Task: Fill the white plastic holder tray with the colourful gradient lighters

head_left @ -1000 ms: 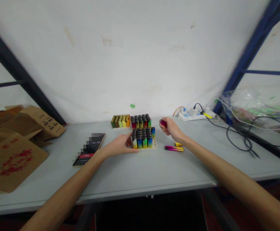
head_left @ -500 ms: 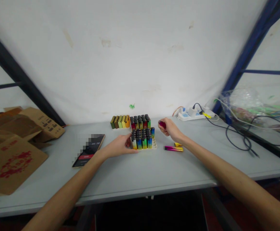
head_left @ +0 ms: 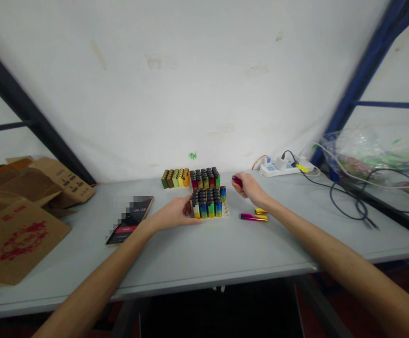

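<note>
My left hand [head_left: 176, 213] is wrapped round the left side of a white tray [head_left: 226, 213] that holds upright lighters [head_left: 210, 210] with shiny multicoloured bodies and black tops. At the tray's right end some slots show no lighter. My right hand [head_left: 249, 188], fingers closed, grips a dark red-purple lighter [head_left: 238, 180] in the air to the right of the tray. Beneath that hand a pink-and-gold lighter [head_left: 253, 217] lies on the table, with a gold one [head_left: 260, 211] just behind it, partly hidden by my wrist.
Behind the tray stand another block of lighters [head_left: 204, 179] and a yellow-green group [head_left: 175, 178]. A phone [head_left: 130, 220] lies at left, near cardboard boxes [head_left: 25, 234]. A power strip [head_left: 285, 168], black cable [head_left: 347, 209] and clear plastic bag [head_left: 355, 145] are at right.
My right hand has shifted very slightly to the right with the lighter still in it. My left hand and the tray stay where they were.
</note>
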Demonstrator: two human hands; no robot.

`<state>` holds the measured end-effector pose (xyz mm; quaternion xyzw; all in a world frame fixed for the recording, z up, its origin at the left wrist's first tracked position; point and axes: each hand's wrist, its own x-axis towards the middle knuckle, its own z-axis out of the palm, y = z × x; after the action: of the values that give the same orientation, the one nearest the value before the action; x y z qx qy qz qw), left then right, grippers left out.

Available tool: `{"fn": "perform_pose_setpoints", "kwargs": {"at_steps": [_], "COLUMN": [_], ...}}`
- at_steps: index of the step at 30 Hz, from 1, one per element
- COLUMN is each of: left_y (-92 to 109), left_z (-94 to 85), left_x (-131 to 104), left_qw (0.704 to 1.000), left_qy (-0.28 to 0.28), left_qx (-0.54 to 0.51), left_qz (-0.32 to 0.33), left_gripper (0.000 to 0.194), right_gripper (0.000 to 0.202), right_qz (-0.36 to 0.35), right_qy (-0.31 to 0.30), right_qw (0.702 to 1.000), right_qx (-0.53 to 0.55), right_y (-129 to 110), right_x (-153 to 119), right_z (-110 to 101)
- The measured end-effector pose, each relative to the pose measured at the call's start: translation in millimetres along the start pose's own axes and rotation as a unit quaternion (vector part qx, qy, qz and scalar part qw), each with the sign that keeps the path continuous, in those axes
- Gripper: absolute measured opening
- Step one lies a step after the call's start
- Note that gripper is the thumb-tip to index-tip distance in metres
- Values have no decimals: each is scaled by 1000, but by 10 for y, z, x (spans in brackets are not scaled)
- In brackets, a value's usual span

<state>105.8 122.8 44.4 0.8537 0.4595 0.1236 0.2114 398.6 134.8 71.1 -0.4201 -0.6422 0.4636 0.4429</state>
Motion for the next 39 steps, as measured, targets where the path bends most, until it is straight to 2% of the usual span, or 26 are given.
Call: {"fn": "perform_pose_setpoints", "kwargs": {"at_steps": [5,12,18,24,31,39], "left_y": [4,39,37,49,36,32], "left_z": [-3,-28,-27,-25,-23,-13], "left_x": [-4,-13,-9,-4,-1,4], "left_qw": [1000,1000,1000,1000,1000,1000], "left_qy": [-4,-1,-3,0,1,-3], "left_qx": [8,0,-3,-1,3,8], "left_qz": [-1,4,-4,-5,-1,-3], "left_gripper": [63,61,64,63,65,64], "right_gripper": [37,51,56,43,43,34], "right_qz": [-13,29,-64,-162,-144,-181], "right_qy": [-10,-49,-32,21,-57,-60], "right_qw": [1000,998,997,976,975,956], "right_qx": [-19,38,15,-141,-158,-224], "right_y": [-40,44,109,172,185,109], "right_x": [-24,38,74,110,35,-9], "right_z": [0,1,-5,-74,-76,-90]}}
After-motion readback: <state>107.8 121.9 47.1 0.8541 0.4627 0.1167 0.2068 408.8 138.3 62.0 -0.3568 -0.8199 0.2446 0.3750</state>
